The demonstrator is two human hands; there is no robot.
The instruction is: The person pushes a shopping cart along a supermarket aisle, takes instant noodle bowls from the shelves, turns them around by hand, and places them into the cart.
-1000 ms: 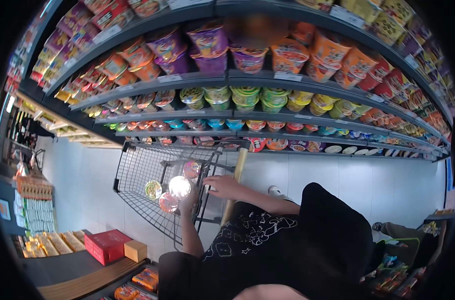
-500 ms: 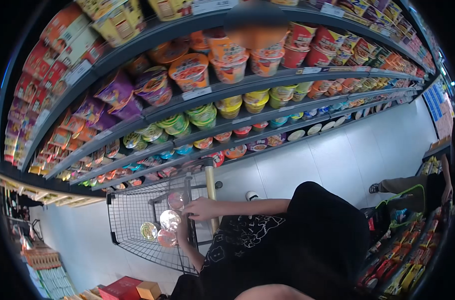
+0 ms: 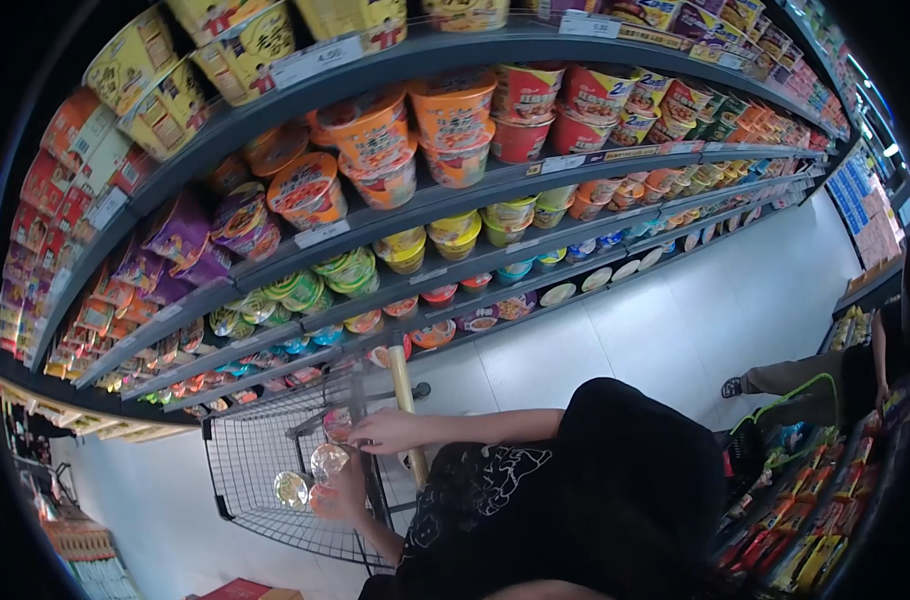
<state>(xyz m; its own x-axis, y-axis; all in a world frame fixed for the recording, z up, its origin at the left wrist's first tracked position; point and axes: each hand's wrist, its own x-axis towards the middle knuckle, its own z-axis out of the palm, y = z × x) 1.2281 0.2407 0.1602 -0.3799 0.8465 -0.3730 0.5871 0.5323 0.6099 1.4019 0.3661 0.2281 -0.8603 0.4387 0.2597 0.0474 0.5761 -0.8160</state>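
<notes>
Left hand [image 3: 351, 488] has grip closed on side of shiny-lidded cup [image 3: 329, 460], in or just above wire cart [image 3: 255, 430]. Right hand [image 3: 385, 432] near pink cup [image 3: 336, 424], fingers half-bent; cannot tell if holding.

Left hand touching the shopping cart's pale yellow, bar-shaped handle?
Apart. The head view shows the left hand over the dark wire cart, beside the round silver-lidded cup, with a plain gap to the pale yellow, bar-shaped handle.

Right forearm [image 3: 485, 427] reached leftward across | right hand [image 3: 383, 432] hung palm down, fingers bent | left forearm [image 3: 379, 540] angled forward | left hand [image 3: 350, 487] gripped, partly blurred
</notes>
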